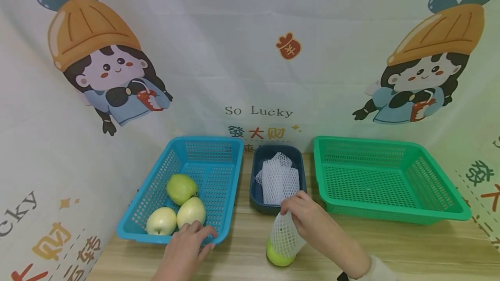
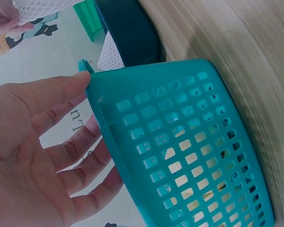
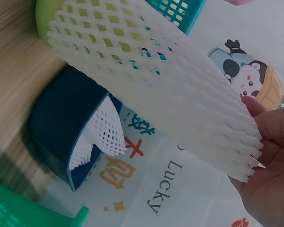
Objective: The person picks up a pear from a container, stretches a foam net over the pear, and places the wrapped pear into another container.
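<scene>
In the head view, my right hand (image 1: 308, 216) pinches the top end of a white foam net sleeve (image 1: 284, 234). The sleeve fits loosely over a green fruit (image 1: 280, 258) on the table, whose lower end shows below the mesh; its kind is hard to tell. In the right wrist view, the thumb and fingers hold the sleeve's narrow end (image 3: 222, 146). My left hand (image 1: 189, 246) lies over the front rim of the blue basket (image 1: 144, 236), fingers loosely bent over it, thumb at the rim's corner. Beside those fingers are a pale yellow-green fruit (image 1: 192, 212) and another (image 1: 162, 221).
A green pear-like fruit (image 1: 182, 188) lies farther back in the blue basket. The dark blue bin (image 1: 255, 198) in the middle holds several white net sleeves (image 1: 273, 181). To the right stands a green basket (image 1: 390, 215). A printed cloth (image 1: 242, 64) hangs behind.
</scene>
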Demonstrator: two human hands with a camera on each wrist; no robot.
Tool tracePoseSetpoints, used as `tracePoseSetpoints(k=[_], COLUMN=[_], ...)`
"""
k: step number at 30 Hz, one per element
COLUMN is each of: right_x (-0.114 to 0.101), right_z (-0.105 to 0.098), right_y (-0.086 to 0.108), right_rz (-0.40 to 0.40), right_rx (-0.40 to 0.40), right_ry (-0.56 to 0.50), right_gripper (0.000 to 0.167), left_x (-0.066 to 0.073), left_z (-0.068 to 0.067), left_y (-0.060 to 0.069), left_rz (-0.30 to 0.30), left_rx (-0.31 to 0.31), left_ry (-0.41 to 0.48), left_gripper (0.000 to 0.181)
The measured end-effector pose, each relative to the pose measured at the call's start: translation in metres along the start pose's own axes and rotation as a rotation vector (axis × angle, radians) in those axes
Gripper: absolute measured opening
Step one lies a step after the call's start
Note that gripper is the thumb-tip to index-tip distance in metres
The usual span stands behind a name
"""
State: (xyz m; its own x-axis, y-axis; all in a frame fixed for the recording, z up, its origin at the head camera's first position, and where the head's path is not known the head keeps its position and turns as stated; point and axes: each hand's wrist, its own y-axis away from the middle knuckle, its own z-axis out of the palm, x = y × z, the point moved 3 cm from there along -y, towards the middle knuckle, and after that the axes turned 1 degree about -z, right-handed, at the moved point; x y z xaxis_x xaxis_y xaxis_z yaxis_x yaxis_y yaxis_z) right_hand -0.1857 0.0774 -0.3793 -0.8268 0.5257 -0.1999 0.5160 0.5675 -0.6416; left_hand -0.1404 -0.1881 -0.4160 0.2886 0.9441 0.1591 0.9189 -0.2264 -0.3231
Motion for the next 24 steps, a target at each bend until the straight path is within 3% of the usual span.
tracePoseSetpoints(k=[11,16,19,24], right_x=[0.000,-0.001,-0.001,-0.001], right_z=[0.003,0.003,0.002,0.002], right_y=[0.002,0.001,0.001,0.002], right_rz=[-0.012,-0.022,-0.018,-0.003], right_rx=[0.017,0.021,0.023,0.018], right_ry=[0.008,0.015,0.020,0.026], right_gripper=[0.026,0.026,0.025,0.025], left_x=[0.001,0.013,0.028,0.054], left_z=[-0.001,-0.007,-0.010,-0.004], left_y=[0.001,-0.003,-0.006,-0.011], left_rz=[-0.018,-0.019,0.002,0.085], left_rx=[-0.021,-0.014,-0.001,-0.010], left_ry=[0.013,0.024,0.108,0.367], left_gripper=[0.021,0.031,0.034,0.037])
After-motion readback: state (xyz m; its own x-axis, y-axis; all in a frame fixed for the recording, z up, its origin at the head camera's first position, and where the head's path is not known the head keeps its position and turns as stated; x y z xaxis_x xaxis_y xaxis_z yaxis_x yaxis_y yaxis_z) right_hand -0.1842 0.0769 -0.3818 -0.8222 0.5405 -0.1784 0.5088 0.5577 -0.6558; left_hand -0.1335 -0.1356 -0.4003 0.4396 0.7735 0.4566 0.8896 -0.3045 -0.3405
